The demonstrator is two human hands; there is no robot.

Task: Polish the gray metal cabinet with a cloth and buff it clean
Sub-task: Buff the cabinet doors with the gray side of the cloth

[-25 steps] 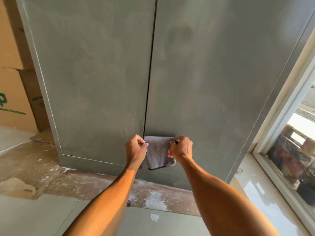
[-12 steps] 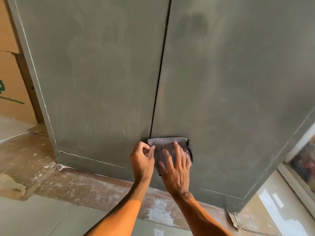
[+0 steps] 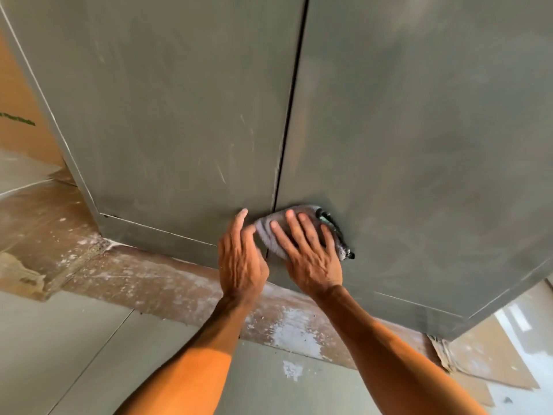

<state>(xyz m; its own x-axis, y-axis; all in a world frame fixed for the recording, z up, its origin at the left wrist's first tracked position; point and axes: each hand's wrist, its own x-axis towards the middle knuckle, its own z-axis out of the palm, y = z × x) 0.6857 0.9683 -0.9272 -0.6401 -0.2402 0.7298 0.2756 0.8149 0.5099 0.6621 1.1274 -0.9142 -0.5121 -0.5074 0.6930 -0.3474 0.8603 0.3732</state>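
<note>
One cloth (image 3: 270, 235), gray, small, folded or bunched — soft and light, judged likely to ride up or crumple under a sliding palm unless pinned flat. It lies pressed against the lower front of the gray metal cabinet (image 3: 419, 145), just right of the dark vertical seam (image 3: 291, 115) between the two doors and a little above the doors' bottom edge. A dark trim or tag shows at the cloth's right edge; what it is cannot be told.

Two hands, bare. Right hand (image 3: 311, 259): fingers spread wide and flat on top of the cloth, palm toward the door, not closed around anything — pressing, not gripping. Left hand (image 3: 241, 265): fingers extended, tips touching the left door beside the seam and meeting the cloth's left edge; it grips nothing visible.

Cabinet, by judgement: stiff, heavy, fixed in place, needing no hold; thin door panels may flex or rattle under hard pressure. Surface dull, with pale streaks and scratches on the left door, cloudy smears on the right. Best purchase on the cloth is an open palm over its middle, with fingers pinning its leading edge.

Surroundings: floor (image 3: 89, 354) of gray tile, with a brown, white-spattered band along the cabinet base; cardboard box (image 3: 18, 130) to the left.
</note>
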